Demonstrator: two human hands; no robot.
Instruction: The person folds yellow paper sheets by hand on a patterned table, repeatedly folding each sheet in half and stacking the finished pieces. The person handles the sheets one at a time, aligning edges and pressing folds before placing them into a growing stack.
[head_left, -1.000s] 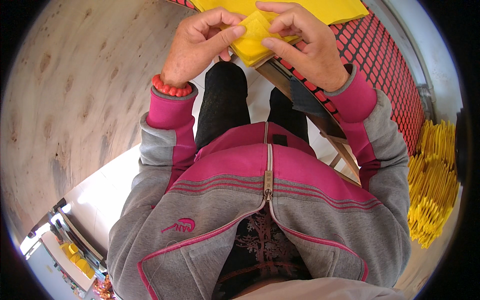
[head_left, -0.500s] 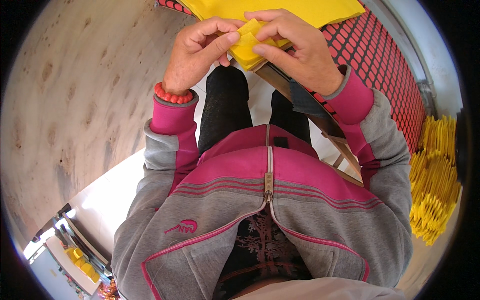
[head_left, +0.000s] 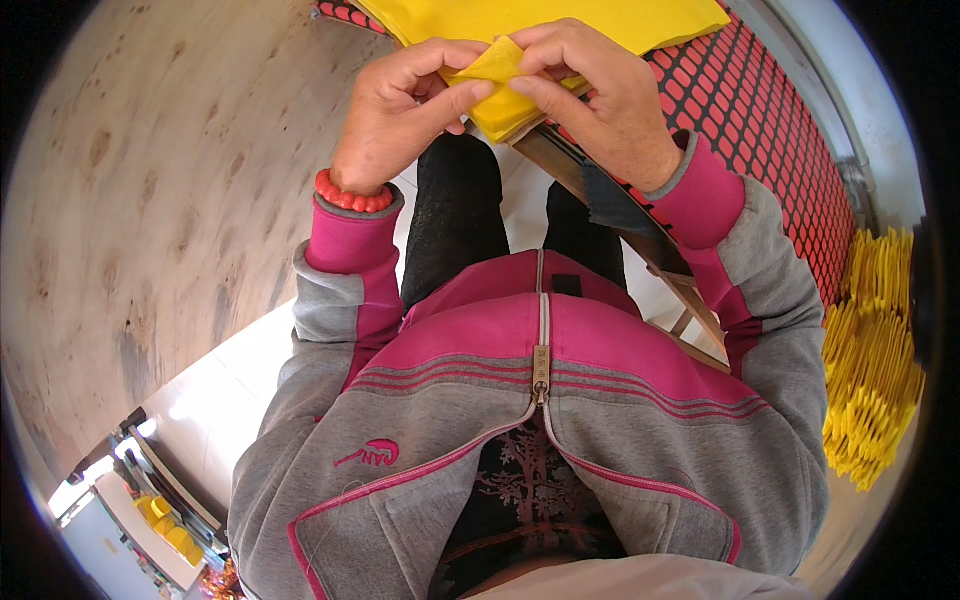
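Both hands are at the top middle, over the near corner of a stack of yellow sheets, whether paper or thin cloth I cannot tell. Between them a yellow sheet is folded up into a pointed flap. My left hand, with a red bead bracelet at its wrist, pinches the flap's left side between thumb and fingers. From the right, my right hand grips the same fold between thumb and forefinger. The lower layers of the stack stick out below the thumbs.
A large wooden board fills the left side. On the right lies a red-and-black patterned surface along a pale wall. A thick bundle of folded yellow pieces stands at the far right. Wooden legs are below the stack.
The flap, earlier showing two overlapping corners, is now one smoother point. My left thumb has moved down and to the right, and my right thumb has moved slightly up.
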